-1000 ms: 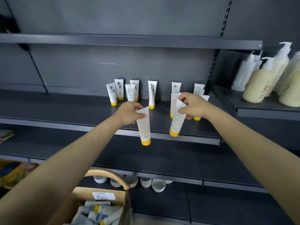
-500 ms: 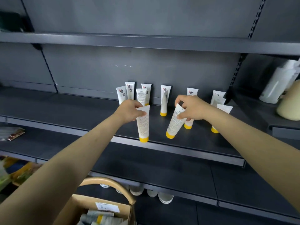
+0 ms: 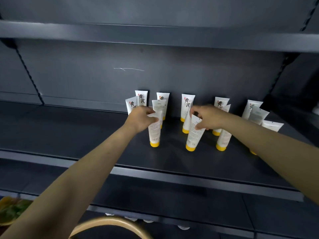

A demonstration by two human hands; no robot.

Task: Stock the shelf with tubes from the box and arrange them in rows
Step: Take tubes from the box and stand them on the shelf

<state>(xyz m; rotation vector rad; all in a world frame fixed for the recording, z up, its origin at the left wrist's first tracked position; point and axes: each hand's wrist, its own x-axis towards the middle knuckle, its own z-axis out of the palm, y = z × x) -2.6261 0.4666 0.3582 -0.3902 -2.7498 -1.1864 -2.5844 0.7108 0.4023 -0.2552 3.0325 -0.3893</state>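
Note:
Several white tubes with yellow caps stand cap-down on the dark shelf (image 3: 86, 135), in rows running back to the rear panel. My left hand (image 3: 140, 119) pinches the top of one white tube (image 3: 154, 131), whose cap rests on the shelf in front of the left row. My right hand (image 3: 208, 118) grips the top of a second tube (image 3: 193, 137), which leans slightly and stands cap-down at the front of the middle row. More tubes (image 3: 222, 140) stand to the right, partly hidden behind my right forearm. The box is out of view.
An upper shelf (image 3: 155, 35) overhangs the tubes. A lower shelf (image 3: 172, 195) lies beneath. A curved wooden basket handle (image 3: 110, 223) shows at the bottom edge. Green and orange packaging (image 3: 10, 209) sits at the lower left.
Both hands moved deeper onto the shelf and set their tubes down on their caps. The camera came closer and tilted, so the box and the bottles at right left the view.

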